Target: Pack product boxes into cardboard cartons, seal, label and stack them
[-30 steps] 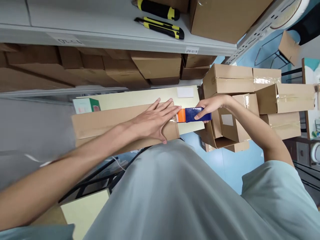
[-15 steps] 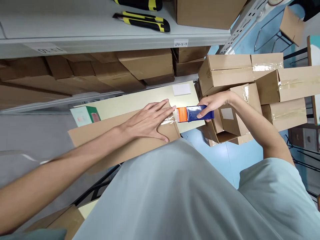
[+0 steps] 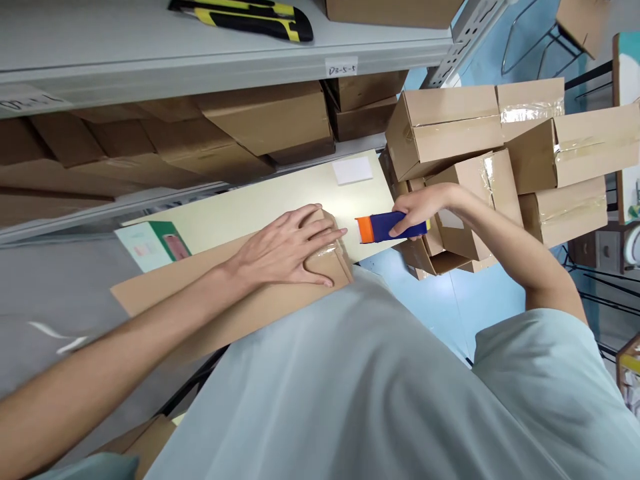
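My left hand [image 3: 283, 250] lies open on a long brown cardboard box [image 3: 240, 313], fingers spread near its right end, where a strip of clear tape shines. My right hand [image 3: 423, 208] grips a small dark blue box [image 3: 384, 227] with an orange end, thumb on top. The orange end points left, towards my left fingertips, with a small gap between. Beneath both hands runs a pale yellow board [image 3: 265, 190], bearing a blank white label [image 3: 353, 171]. A green and white box [image 3: 153, 245] stands on the board behind the cardboard box.
A grey shelf [image 3: 125, 70] crosses the top, with a black and yellow utility knife [image 3: 250, 17] on it. Brown boxes [image 3: 270, 117] fill the space beneath. Stacked cardboard boxes [image 3: 455, 123] rise at the right, beyond the board's end. A chair [image 3: 575, 33] stands farther back.
My view has shifted slightly. The blue box is a little farther from my left fingertips and has turned in my right hand. The long box's right end shows more under my left hand.
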